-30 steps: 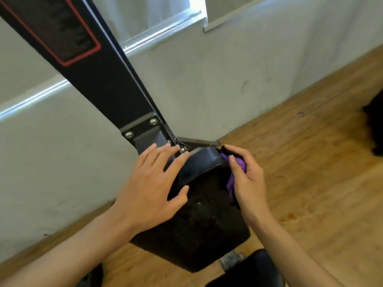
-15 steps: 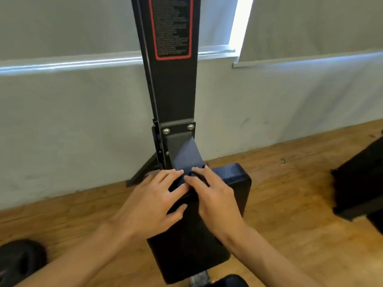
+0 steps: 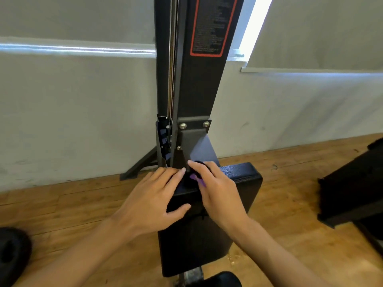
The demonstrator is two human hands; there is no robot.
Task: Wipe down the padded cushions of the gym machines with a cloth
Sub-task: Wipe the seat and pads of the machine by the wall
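Cushion [image 3: 238, 183] sits at the foot of the upright post [image 3: 192, 79], its far edge against the bracket [image 3: 196, 146]. Cloth [image 3: 200, 181] is bunched at that far edge under your right hand [image 3: 217, 191], fingers curled round it. Left hand [image 3: 153, 197] lies flat, fingers straight, bracing the pad's left side. Suggest working the cloth into the bracket seam, then dragging near in overlapping strokes. The bracket crowds the far end; the pad's right half is open.

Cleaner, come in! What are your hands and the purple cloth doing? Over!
Left hand flat on black seat cushion. Right hand holds purple cloth against cushion's far edge. Mounting bracket right at the fingertips.
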